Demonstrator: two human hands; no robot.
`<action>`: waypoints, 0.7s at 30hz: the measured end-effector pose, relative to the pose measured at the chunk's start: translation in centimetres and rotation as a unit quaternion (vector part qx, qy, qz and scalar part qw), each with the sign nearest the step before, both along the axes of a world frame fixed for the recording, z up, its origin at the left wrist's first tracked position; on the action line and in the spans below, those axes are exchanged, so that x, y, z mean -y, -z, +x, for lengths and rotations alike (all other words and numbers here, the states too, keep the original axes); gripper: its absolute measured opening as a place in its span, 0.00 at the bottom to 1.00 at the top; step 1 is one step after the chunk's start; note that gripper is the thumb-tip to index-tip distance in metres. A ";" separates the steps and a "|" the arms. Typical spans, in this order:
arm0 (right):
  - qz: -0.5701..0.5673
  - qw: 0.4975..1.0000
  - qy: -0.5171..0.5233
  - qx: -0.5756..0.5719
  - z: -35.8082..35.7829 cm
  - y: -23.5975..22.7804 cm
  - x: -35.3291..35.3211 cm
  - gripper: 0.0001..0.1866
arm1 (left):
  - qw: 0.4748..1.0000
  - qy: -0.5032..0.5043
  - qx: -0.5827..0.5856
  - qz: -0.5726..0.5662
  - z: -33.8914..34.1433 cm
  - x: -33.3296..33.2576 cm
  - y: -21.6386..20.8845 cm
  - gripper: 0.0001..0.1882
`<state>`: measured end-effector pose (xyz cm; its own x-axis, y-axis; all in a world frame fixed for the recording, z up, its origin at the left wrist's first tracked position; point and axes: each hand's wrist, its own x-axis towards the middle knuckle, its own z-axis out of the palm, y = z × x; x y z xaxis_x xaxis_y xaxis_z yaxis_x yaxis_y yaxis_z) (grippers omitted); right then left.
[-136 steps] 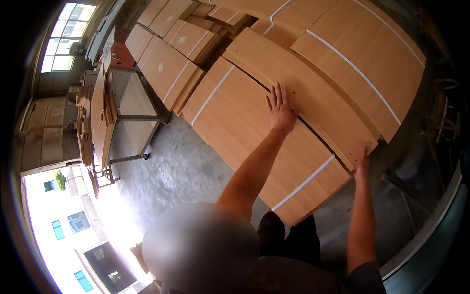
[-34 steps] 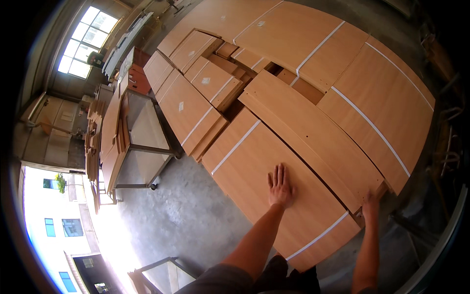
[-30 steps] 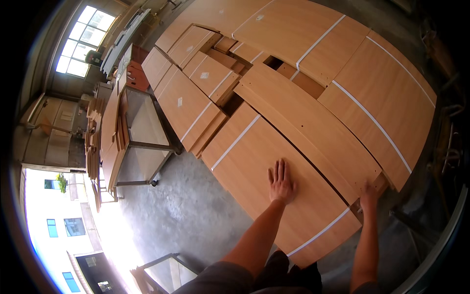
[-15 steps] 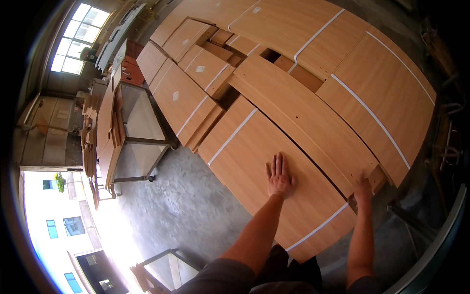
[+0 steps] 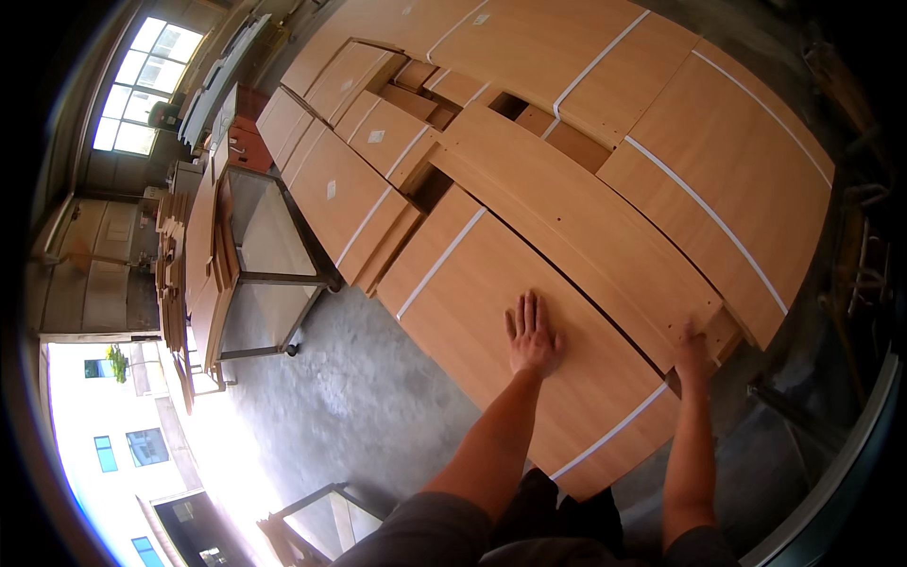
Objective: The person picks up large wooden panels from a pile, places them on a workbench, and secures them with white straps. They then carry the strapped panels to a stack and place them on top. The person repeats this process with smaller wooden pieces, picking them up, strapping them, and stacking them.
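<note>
My left hand (image 5: 535, 338) lies flat, fingers stretched out, on a strapped stack of light brown wood panels (image 5: 472, 293) in front of me. White bands (image 5: 609, 432) cross that stack near both ends. To its right, past a dark narrow gap, runs a long wooden panel (image 5: 567, 222) with small drilled holes. My right hand (image 5: 693, 357) grips the near end of this panel. Its thumb rests on the top face, while the other fingers are hidden below the edge.
More strapped panel stacks (image 5: 732, 180) extend right and away from me, with open hollows (image 5: 433, 189) between some. A metal-framed cart (image 5: 274, 278) carrying boards stands left on the grey concrete floor (image 5: 350, 406). Another frame (image 5: 331, 520) sits at the lower left.
The whole view has shifted slightly. Both hands keep their places on the panels, and no panel has visibly moved against the others.
</note>
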<state>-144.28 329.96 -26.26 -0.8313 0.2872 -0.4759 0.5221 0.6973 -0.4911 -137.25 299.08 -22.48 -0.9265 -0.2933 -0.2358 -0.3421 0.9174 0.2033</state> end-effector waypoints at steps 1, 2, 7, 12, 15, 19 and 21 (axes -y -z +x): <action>0.005 1.000 0.000 0.009 -0.1 -0.6 0.3 0.42 | 1.000 -0.002 -0.003 0.000 0.1 0.0 0.1 0.41; 0.010 1.000 -0.001 0.018 -0.1 -1.6 0.7 0.42 | 1.000 -0.003 -0.006 0.002 0.1 0.0 0.2 0.41; 0.011 1.000 0.012 0.023 -0.1 -1.1 0.7 0.43 | 1.000 0.003 -0.007 -0.002 0.0 -0.1 -0.2 0.41; -0.006 0.999 0.037 0.030 0.1 -1.4 0.7 0.44 | 1.000 0.005 -0.002 -0.010 0.0 -0.1 -0.3 0.40; -0.004 0.999 -0.013 0.029 1.3 -0.3 -0.6 0.39 | 1.000 0.002 -0.003 -0.003 -0.1 -0.2 -0.5 0.41; 0.138 0.967 -0.128 -0.172 1.5 -7.6 3.9 0.37 | 1.000 0.000 0.005 -0.012 0.4 0.0 -0.1 0.40; 0.093 0.921 -0.277 -0.256 -0.8 -8.0 6.5 0.40 | 1.000 0.015 0.007 -0.024 0.0 0.0 -0.3 0.40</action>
